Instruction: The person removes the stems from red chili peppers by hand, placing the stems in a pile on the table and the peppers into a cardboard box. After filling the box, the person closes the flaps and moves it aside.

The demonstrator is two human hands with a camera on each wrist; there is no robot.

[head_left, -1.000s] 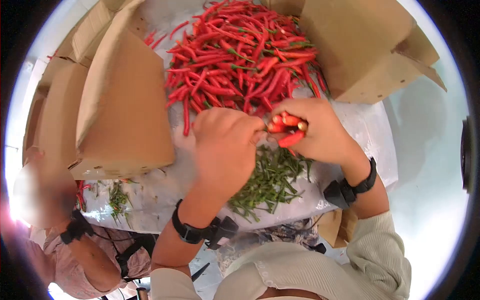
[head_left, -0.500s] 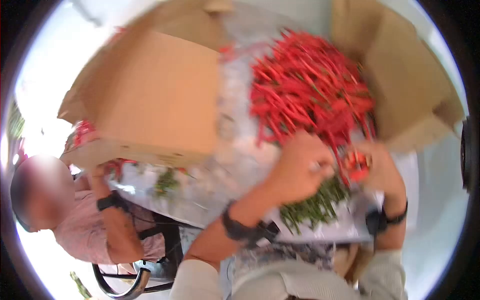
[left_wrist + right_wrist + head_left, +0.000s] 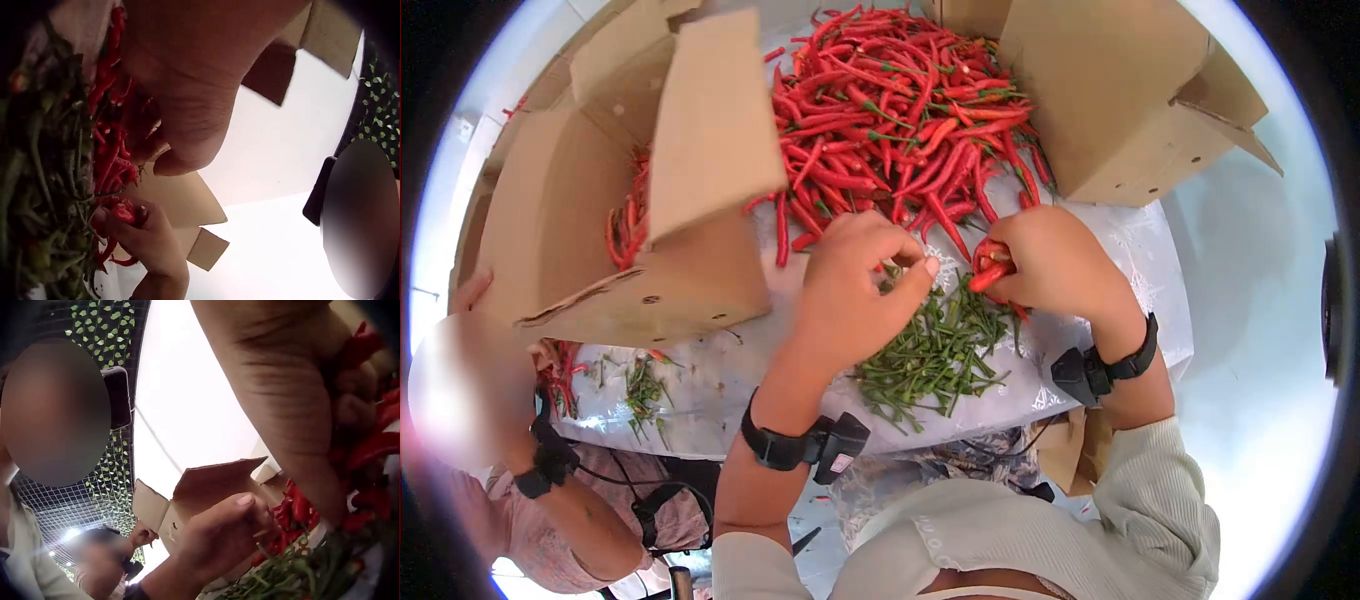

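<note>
My right hand (image 3: 1060,255) grips several red chilies (image 3: 992,272), their cut ends poking out between thumb and fingers. Left of it, my left hand (image 3: 840,285) hovers over a heap of green chili stems (image 3: 935,350), thumb and forefinger curved with a gap between them. In the right wrist view the left hand (image 3: 219,534) has its thumb extended and its fingers loosely bent, with nothing seen in its grasp. Beyond both hands spreads a large pile of red chilies (image 3: 890,120), some with green stems. The left wrist view shows the held chilies (image 3: 123,211) from the side.
An open cardboard box (image 3: 690,290) with red chilies inside stands at the left, and another cardboard box (image 3: 1120,110) stands at the right. Another person's arm (image 3: 585,510) is at the lower left, near a small stem heap (image 3: 640,395). Plastic sheeting (image 3: 800,410) covers the table.
My hands met at the held chilies a second ago; now the left has drawn away leftward. The head view swung left and back. The left box has tilted, showing chilies inside.
</note>
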